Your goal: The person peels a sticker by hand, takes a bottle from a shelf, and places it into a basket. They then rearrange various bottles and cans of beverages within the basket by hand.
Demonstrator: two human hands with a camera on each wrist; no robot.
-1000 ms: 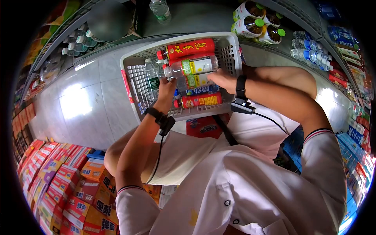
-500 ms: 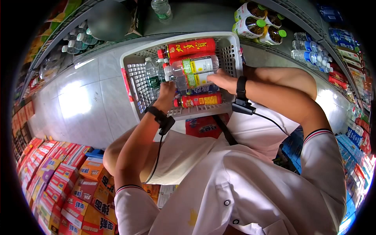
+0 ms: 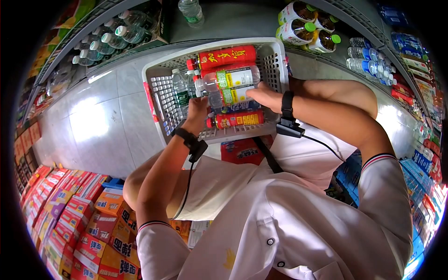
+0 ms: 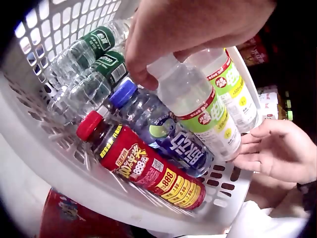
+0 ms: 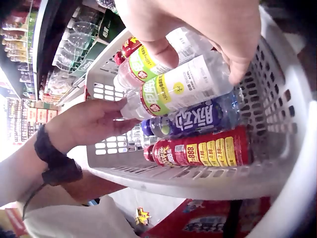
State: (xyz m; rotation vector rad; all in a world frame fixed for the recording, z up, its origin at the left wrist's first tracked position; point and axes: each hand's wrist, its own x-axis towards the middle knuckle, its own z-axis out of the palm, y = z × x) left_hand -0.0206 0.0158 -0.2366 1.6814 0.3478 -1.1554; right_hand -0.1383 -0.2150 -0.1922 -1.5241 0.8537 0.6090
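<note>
A clear bottle with a green-and-white label (image 5: 173,84) lies across the basket, held between both hands. My left hand (image 3: 198,111) pinches it at the cap end, thumb and fingers round the neck. At the base end, my right hand (image 3: 266,95) holds it with thumb and fingers. A second bottle of the same kind (image 3: 233,78) lies alongside, farther from the body. On the near side are a blue-capped bottle with a purple-blue label (image 4: 163,131) and a red-labelled bottle (image 4: 148,168). All rest in a pale grey perforated basket (image 3: 154,70).
Red bottles (image 3: 226,57) lie at the basket's far side, green-labelled water bottles (image 4: 94,44) at its left end. Beyond stands a shelf with a lone water bottle (image 3: 190,13) and a pack of dark drinks (image 3: 305,28). Stacked boxes (image 3: 84,219) fill the lower left.
The hands and the held bottle have barely moved. A blurred round shape at the head view's upper left is gone, and several shelf bottles show there now.
</note>
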